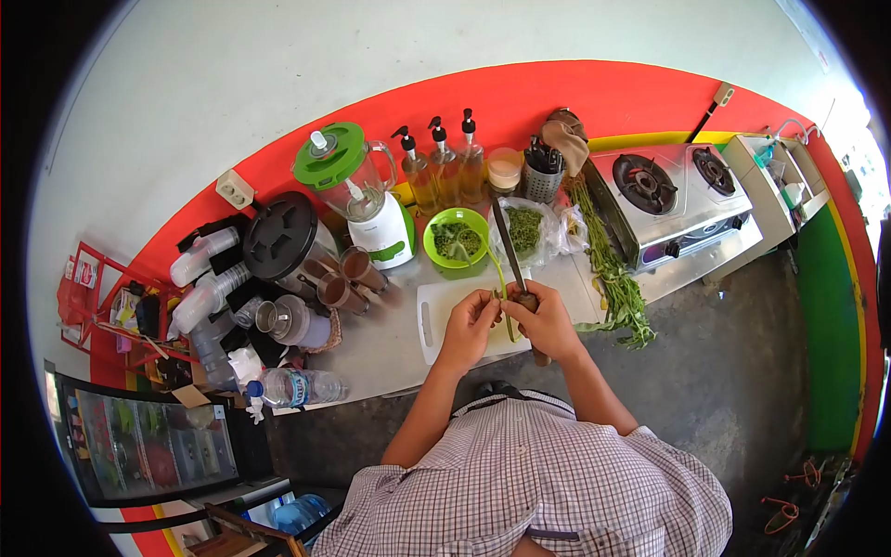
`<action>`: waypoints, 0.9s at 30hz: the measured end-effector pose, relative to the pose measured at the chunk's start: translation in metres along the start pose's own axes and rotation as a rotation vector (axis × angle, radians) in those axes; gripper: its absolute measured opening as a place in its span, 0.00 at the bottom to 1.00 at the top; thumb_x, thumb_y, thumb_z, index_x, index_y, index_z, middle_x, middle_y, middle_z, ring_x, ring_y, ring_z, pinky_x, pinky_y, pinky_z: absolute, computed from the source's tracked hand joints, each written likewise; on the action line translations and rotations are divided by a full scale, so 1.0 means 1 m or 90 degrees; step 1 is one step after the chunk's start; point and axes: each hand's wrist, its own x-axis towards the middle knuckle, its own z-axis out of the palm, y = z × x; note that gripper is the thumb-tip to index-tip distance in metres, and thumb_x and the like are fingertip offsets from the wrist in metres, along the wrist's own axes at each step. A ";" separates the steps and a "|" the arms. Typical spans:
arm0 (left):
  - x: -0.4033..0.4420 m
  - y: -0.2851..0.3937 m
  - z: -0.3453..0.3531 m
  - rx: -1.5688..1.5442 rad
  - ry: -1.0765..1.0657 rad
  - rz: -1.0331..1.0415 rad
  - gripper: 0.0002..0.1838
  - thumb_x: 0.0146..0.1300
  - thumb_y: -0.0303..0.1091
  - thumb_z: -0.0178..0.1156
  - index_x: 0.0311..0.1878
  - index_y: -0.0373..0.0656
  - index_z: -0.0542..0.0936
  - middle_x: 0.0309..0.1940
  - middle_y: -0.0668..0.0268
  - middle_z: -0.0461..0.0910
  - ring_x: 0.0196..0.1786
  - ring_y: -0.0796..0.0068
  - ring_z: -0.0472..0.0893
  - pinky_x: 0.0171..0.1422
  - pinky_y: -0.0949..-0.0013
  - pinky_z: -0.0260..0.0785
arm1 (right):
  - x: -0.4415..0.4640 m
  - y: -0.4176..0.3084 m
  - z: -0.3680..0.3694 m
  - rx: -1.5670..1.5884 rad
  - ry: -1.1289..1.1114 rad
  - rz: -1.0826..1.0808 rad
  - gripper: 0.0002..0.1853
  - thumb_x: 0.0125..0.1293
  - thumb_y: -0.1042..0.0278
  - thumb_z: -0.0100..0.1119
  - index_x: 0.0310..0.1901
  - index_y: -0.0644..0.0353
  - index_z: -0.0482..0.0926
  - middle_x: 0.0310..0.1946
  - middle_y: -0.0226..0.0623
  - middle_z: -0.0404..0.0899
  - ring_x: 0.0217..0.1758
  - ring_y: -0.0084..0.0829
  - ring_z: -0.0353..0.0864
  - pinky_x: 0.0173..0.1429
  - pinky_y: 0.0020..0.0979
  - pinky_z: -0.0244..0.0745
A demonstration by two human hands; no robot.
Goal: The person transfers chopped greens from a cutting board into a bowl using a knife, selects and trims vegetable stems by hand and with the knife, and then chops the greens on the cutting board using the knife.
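Note:
Above the white cutting board (434, 325), my left hand (471, 323) is closed, pinching a long thin green stem (502, 269). My right hand (549, 325) is wrapped round the wooden handle of a knife (508, 239), whose dark blade points away from me. Its fingertips meet the stem close to my left fingers. Just beyond the board sits a lime-green bowl (471, 270) with cut green pieces inside. Beside it, a clear plastic bag (548, 232) holds chopped greens (524, 228). A bunch of leafy stalks (608, 278) lies to the right of the board.
A gas stove (687, 209) stands at the right. Along the back are a blender (376, 218), several pump bottles (445, 172) and a utensil holder (542, 181). Brown cups (343, 292), a black-lidded container (290, 237) and a water bottle (302, 388) crowd the left.

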 end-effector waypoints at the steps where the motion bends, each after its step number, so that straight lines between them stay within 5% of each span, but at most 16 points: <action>1: 0.000 0.000 0.000 0.008 -0.003 0.007 0.08 0.78 0.33 0.54 0.43 0.40 0.79 0.31 0.73 0.76 0.35 0.83 0.73 0.43 0.75 0.67 | 0.000 0.002 0.001 0.000 0.007 -0.002 0.08 0.68 0.75 0.65 0.45 0.70 0.80 0.33 0.28 0.81 0.35 0.16 0.74 0.39 0.23 0.72; 15: 0.002 -0.021 -0.012 0.087 0.015 0.067 0.07 0.77 0.31 0.52 0.42 0.38 0.75 0.31 0.72 0.72 0.35 0.83 0.70 0.42 0.75 0.66 | 0.011 0.025 0.014 0.004 0.033 0.037 0.09 0.68 0.72 0.65 0.44 0.67 0.80 0.26 0.24 0.76 0.26 0.13 0.69 0.28 0.22 0.64; 21: -0.002 -0.012 -0.021 0.088 0.030 0.091 0.08 0.75 0.32 0.55 0.41 0.37 0.75 0.29 0.72 0.71 0.33 0.84 0.68 0.38 0.74 0.65 | 0.042 0.037 -0.010 0.072 0.215 0.035 0.05 0.69 0.71 0.61 0.43 0.61 0.78 0.23 0.23 0.73 0.21 0.15 0.67 0.22 0.24 0.61; 27: 0.009 -0.042 -0.049 0.189 0.185 -0.023 0.12 0.70 0.34 0.64 0.36 0.32 0.82 0.27 0.67 0.81 0.30 0.81 0.76 0.37 0.72 0.69 | 0.045 0.024 -0.023 0.097 0.204 0.049 0.04 0.69 0.71 0.61 0.42 0.58 0.76 0.22 0.22 0.68 0.20 0.15 0.65 0.22 0.22 0.62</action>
